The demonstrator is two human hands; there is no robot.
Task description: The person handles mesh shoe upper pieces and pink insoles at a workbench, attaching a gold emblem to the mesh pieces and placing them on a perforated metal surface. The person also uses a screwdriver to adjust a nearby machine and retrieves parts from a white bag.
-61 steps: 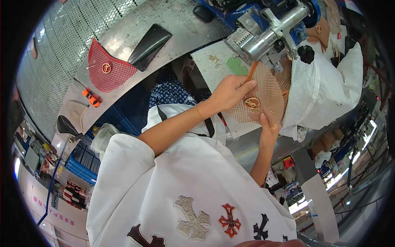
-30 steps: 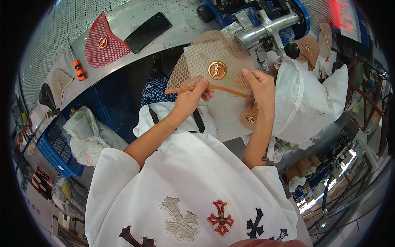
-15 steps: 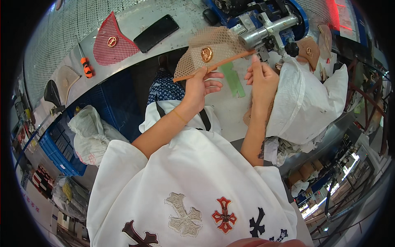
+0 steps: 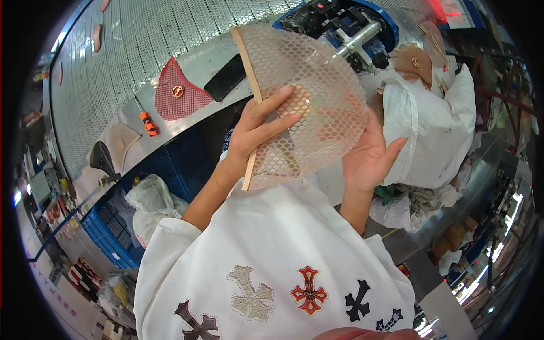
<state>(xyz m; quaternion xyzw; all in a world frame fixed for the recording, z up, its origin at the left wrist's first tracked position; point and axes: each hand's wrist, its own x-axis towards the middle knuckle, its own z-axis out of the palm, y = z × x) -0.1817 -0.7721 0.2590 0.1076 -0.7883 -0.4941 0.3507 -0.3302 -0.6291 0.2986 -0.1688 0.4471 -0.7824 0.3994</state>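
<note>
Mesh panel [image 4: 317, 96] held up close to the camera, between both hands, above the metal bench [image 4: 187, 73]. Tan strip edge [image 4: 249, 96] is its long axis: runs from upper left down to lower centre, slightly tilted off vertical; the rounded mesh lobe bulges to the right. Round badge sits near panel centre, seen through the mesh.

Left hand [image 4: 255, 136]: fingers spread flat across the near face, thumb along the strip. Right hand [image 4: 368, 156]: open palm against the right edge from behind, fingers loosely spread, nothing pinched.

White sack [image 4: 436, 130] to the right, holds brown cut pieces at its mouth [image 4: 413, 59]. Blue crate [image 4: 110, 238] lower left, contents cannot be told.

On the bench: red mesh piece [image 4: 178, 93], black phone [image 4: 226, 76], orange cutter [image 4: 148, 123]. Blue machine [image 4: 351, 28] just behind the panel's top edge; open room left of the panel over the bench.
</note>
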